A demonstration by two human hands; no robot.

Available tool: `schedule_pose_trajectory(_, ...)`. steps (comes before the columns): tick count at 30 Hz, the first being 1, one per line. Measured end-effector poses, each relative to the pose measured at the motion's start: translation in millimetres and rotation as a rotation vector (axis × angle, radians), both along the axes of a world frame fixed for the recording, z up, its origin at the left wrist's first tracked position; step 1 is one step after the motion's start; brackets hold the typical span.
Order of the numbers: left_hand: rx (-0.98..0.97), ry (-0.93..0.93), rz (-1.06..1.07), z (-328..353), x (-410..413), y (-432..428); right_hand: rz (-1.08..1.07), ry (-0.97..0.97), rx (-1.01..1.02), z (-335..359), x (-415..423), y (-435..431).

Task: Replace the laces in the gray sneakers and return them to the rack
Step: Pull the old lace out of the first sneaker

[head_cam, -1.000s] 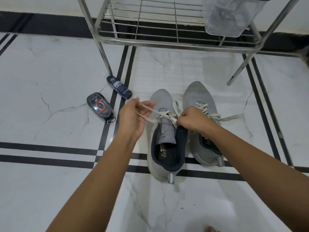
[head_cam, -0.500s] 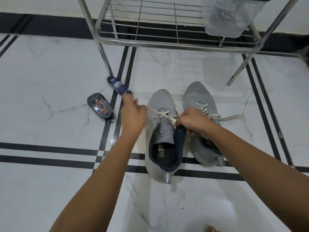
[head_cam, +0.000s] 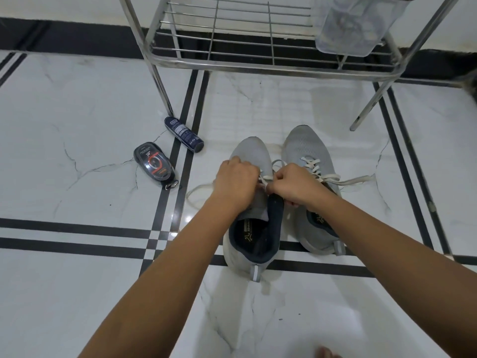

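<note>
Two gray sneakers stand side by side on the marble floor, toes pointing at the rack. The left sneaker [head_cam: 251,151] has a dark lining and a cream lace [head_cam: 198,188] that trails in a loop onto the floor at its left. My left hand [head_cam: 236,178] and my right hand [head_cam: 294,183] meet over its tongue, both pinching that lace near the upper eyelets. The right sneaker [head_cam: 305,143] is laced, with one lace end [head_cam: 356,180] running out to the right. The steel wire rack [head_cam: 232,63] stands just beyond the toes.
A dark spray can [head_cam: 183,134] and a shoe-polish sponge case [head_cam: 154,164] lie on the floor left of the sneakers, near the rack's front left leg [head_cam: 161,89]. A clear plastic tub [head_cam: 353,24] sits on the rack's right side. A toe [head_cam: 326,352] shows at the bottom edge.
My left hand has come back in from the left and now meets the right hand over the left sneaker's tongue. The lace has dropped into a slack loop on the floor.
</note>
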State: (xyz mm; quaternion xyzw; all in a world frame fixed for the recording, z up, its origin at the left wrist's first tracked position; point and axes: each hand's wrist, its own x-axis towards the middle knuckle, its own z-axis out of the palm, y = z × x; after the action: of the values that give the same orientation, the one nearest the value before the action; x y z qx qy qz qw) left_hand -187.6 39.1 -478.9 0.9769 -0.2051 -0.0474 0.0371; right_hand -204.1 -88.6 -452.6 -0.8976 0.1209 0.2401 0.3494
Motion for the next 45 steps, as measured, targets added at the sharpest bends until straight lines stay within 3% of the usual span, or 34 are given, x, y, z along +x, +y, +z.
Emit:
schedule_pose_trajectory(4,-0.505,-0.119,0.471,2,11,45,-0.032,0.030,0.000,-1,-1,-8)
schedule_pose_trajectory(7,-0.571,0.055,0.646,2,8,61,0.010,0.044,-0.064,-1,0,-5)
schedule_pose_trajectory(10,-0.598,0.282,0.563,9,-11,33,0.104,-0.020,-0.177,-7,6,8)
schedule_pose_trajectory(14,-0.522,0.291,0.380,-4,-31,10,0.072,-0.122,-0.163,-15,9,10)
schedule_pose_trajectory(20,-0.677,0.201,0.600,-9,-28,34,-0.068,-0.058,-0.045,-18,10,-11)
schedule_pose_trajectory(23,-0.701,0.228,0.545,-9,-26,33,0.072,-0.116,-0.244,-16,9,-4)
schedule_pose_trajectory(26,-0.788,0.230,0.519,-9,-30,31,0.418,-0.375,-0.534,-13,10,15)
schedule_pose_trajectory(29,-0.879,0.226,0.537,-12,-34,30,0.576,-0.466,-0.583,-16,20,29)
schedule_pose_trajectory(33,-0.920,0.220,0.551,-13,-33,29,0.631,-0.484,-0.653,-27,28,38)
schedule_pose_trajectory(35,-0.934,0.215,0.586,-12,-34,29,0.589,-0.513,-0.584,-29,27,32)
schedule_pose_trajectory(39,-0.947,0.216,0.640,-13,-33,29,0.270,-0.441,-0.453,-16,29,9)
schedule_pose_trajectory(43,-0.963,0.226,0.629,-14,-32,23,0.589,-0.255,-0.586,-9,28,29)
schedule_pose_trajectory(45,-0.979,0.224,0.641,-13,-32,23,0.636,-0.181,-0.615,-6,26,38)
